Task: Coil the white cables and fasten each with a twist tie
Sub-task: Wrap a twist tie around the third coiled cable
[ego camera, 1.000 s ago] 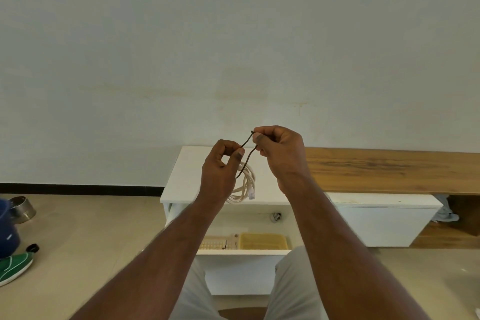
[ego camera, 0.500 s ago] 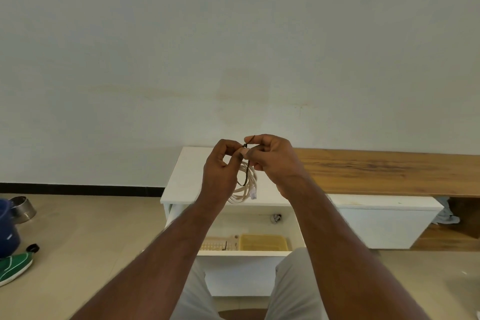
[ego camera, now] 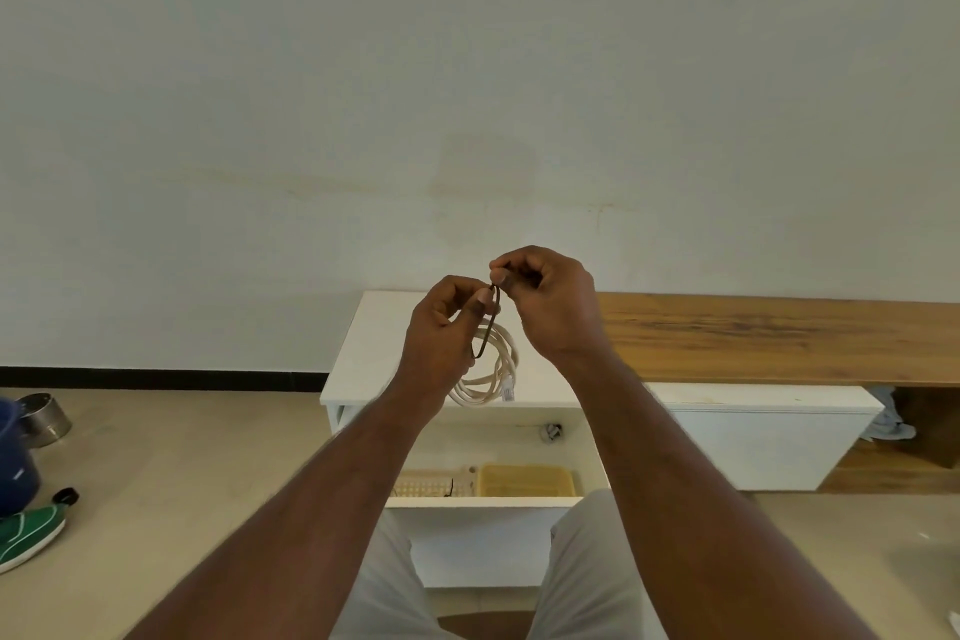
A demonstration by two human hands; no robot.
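Both arms are raised; the coiled white cable [ego camera: 491, 369] is held by the curled left hand [ego camera: 441, 327], the dark twist tie [ego camera: 487, 325] pinched by the right hand [ego camera: 550, 301]

The person had bare forearms with no sleeves, watch or rings in view, and wore light grey trousers [ego camera: 587, 582].

The scene is evenly lit by soft, diffuse daylight (no glare is seen); faint shadows are cast, and straight lines are bowed toward the frame edges.
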